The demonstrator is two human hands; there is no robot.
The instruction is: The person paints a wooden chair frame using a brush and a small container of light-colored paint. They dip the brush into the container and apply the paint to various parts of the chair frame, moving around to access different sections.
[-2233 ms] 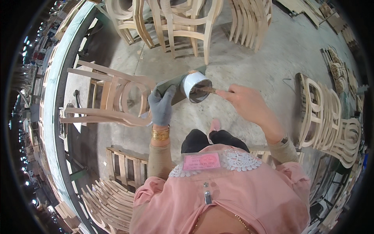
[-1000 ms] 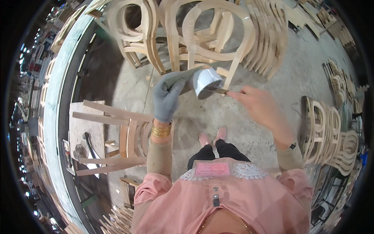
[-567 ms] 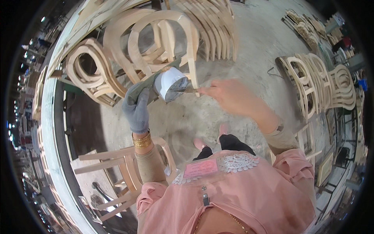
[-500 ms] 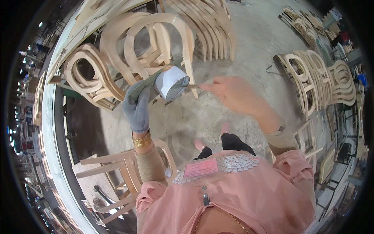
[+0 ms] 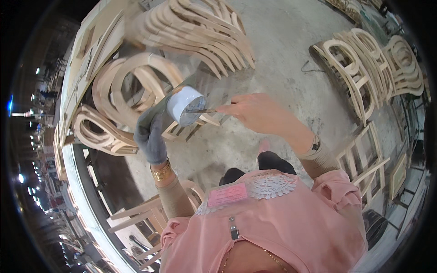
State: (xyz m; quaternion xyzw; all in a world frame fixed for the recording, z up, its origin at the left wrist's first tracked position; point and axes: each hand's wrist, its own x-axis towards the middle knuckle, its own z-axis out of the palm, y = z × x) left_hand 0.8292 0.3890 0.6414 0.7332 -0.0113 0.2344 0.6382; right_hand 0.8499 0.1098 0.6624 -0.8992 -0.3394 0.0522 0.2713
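Observation:
My left hand [image 5: 151,136], in a grey glove, is closed at the near end of a blurred grey-green piece that runs behind a white cup [image 5: 178,103]. The cup is tilted, its mouth toward my right hand, and grey material shows inside. My bare right hand [image 5: 261,113] pinches a thin, dark, flat-bladed tool [image 5: 207,110] whose tip reaches into the cup's mouth. How the cup is fixed or gripped from behind is hidden.
Rounded wooden chair-back frames [image 5: 102,129] lean at the left, beside a long table edge [image 5: 75,175]. Curved wooden pieces [image 5: 191,34] stand in a row ahead. More chair backs [image 5: 359,75] stand at the right. A wooden chair frame [image 5: 150,214] is by my left arm.
The right hand's tool has moved left into the cup's mouth. My left hand and the cup have shifted slightly left in view, and the surroundings have turned as the view moved.

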